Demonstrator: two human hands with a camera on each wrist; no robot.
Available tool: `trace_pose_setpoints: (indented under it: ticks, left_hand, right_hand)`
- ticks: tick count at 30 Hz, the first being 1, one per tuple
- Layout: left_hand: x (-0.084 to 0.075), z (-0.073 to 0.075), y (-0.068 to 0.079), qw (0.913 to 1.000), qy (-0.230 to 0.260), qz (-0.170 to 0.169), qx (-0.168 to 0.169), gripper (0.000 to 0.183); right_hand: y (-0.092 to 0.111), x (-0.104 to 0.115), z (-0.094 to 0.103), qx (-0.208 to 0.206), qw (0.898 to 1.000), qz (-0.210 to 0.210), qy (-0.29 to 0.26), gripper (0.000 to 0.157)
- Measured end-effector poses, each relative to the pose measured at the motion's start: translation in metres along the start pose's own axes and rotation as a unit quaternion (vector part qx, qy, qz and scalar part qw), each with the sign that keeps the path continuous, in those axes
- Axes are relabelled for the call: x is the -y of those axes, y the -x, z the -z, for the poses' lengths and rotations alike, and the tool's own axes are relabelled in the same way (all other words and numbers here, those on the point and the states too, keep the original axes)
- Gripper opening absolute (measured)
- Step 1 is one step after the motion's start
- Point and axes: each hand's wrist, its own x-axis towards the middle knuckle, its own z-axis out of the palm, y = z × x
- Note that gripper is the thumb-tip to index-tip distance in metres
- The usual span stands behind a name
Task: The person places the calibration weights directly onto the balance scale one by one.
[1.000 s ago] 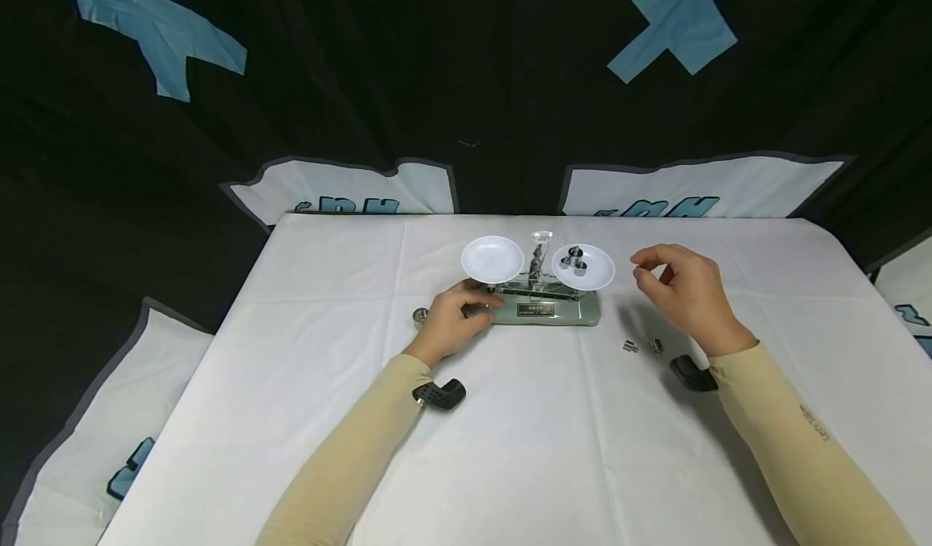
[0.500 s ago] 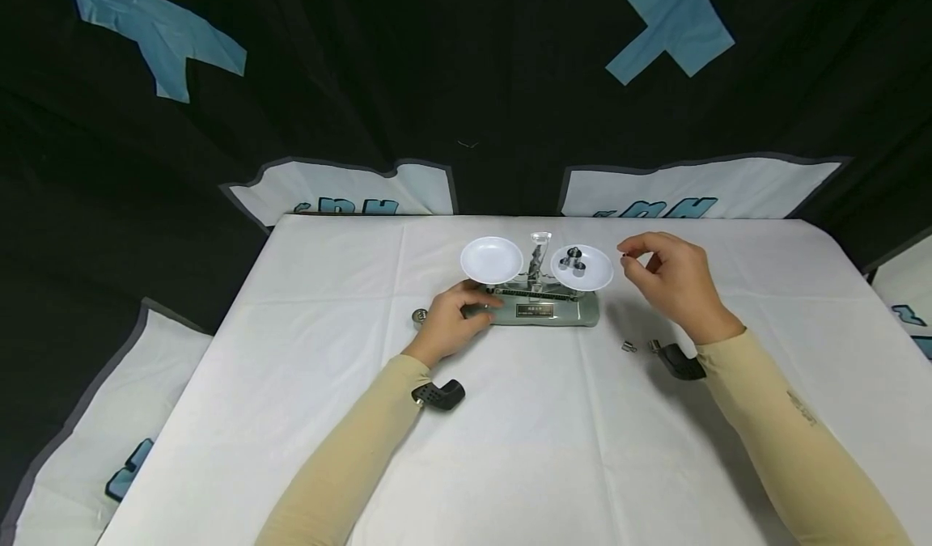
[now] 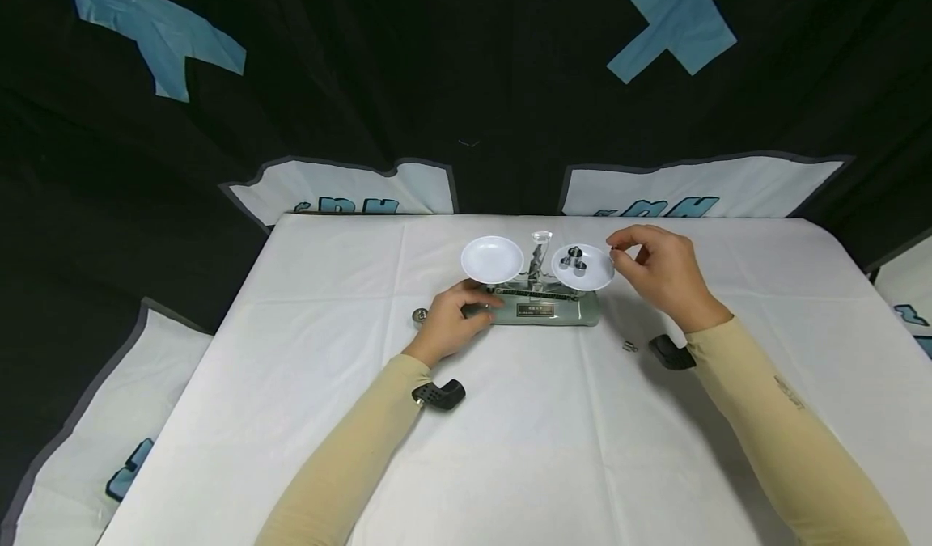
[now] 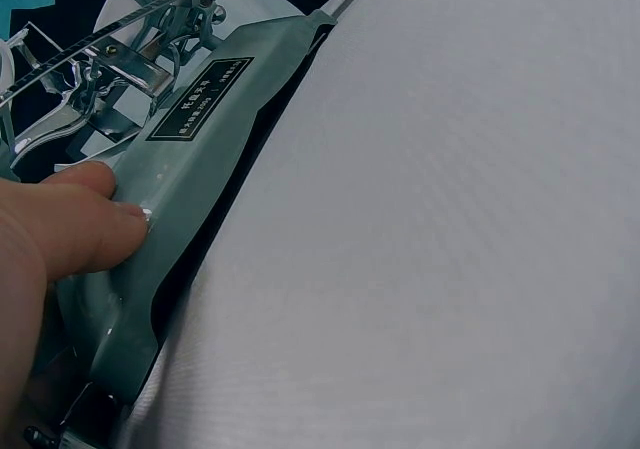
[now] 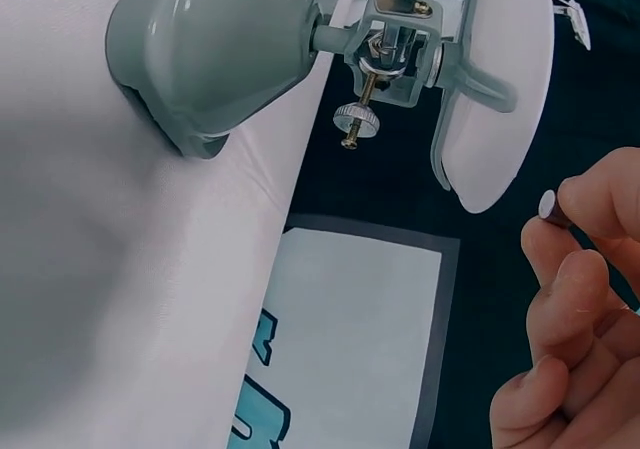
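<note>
A grey-green balance scale [image 3: 561,311] stands on the table with two white pans. My left hand [image 3: 447,323] grips the left end of its base, the thumb [image 4: 110,237] lying on the front slope. Several metal weights [image 3: 574,261] sit on the right pan [image 3: 599,268]; the left pan [image 3: 492,260] bears nothing visible. Just right of the right pan's rim, my right hand [image 3: 661,275] pinches a small cylindrical weight [image 5: 548,206] between thumb and forefinger. In the right wrist view the weight is apart from the pan's edge, and the other fingers are curled.
Small loose metal weights [image 3: 630,346] lie on the white tablecloth [image 3: 510,449] below the right hand. A round metal piece [image 3: 420,315] sits left of the left hand. A black wrist camera [image 3: 671,353] hangs under the right wrist. Dark cloth [image 3: 510,85] hangs behind the table.
My right hand has moved left and slightly away from me, bringing the small weight up to the right pan's rim. The left hand stays on the scale's base.
</note>
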Motion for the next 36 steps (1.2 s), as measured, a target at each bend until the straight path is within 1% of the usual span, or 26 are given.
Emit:
trace_pose_setpoints:
  ticks: [5, 20, 25, 29, 32, 36]
  left_hand:
    - [0.0, 0.0, 0.0, 1.0, 0.006, 0.005, 0.0, 0.023]
    - [0.001, -0.001, 0.0, 1.0, 0.008, -0.002, -0.001, 0.024]
    - [0.001, -0.001, 0.0, 1.0, 0.008, -0.001, -0.002, 0.024]
    - [0.001, 0.0, 0.0, 1.0, 0.007, -0.003, -0.003, 0.024]
    - [0.001, 0.0, 0.0, 1.0, 0.006, -0.003, -0.003, 0.023]
    - [0.001, 0.0, 0.0, 1.0, 0.005, -0.004, -0.002, 0.023]
  right_hand:
    - [-0.007, 0.004, -0.003, 0.018, 1.0, -0.011, 0.005, 0.016]
    - [-0.018, 0.004, -0.011, 0.056, 0.998, -0.019, 0.007, 0.015]
    - [-0.023, 0.003, -0.012, 0.082, 0.996, -0.025, 0.009, 0.016]
    - [-0.023, 0.003, -0.014, 0.104, 0.994, -0.02, 0.009, 0.016]
    - [-0.024, 0.002, -0.015, 0.109, 0.994, -0.008, 0.005, 0.016]
    - [-0.024, 0.002, -0.016, 0.112, 0.994, -0.002, 0.001, 0.018]
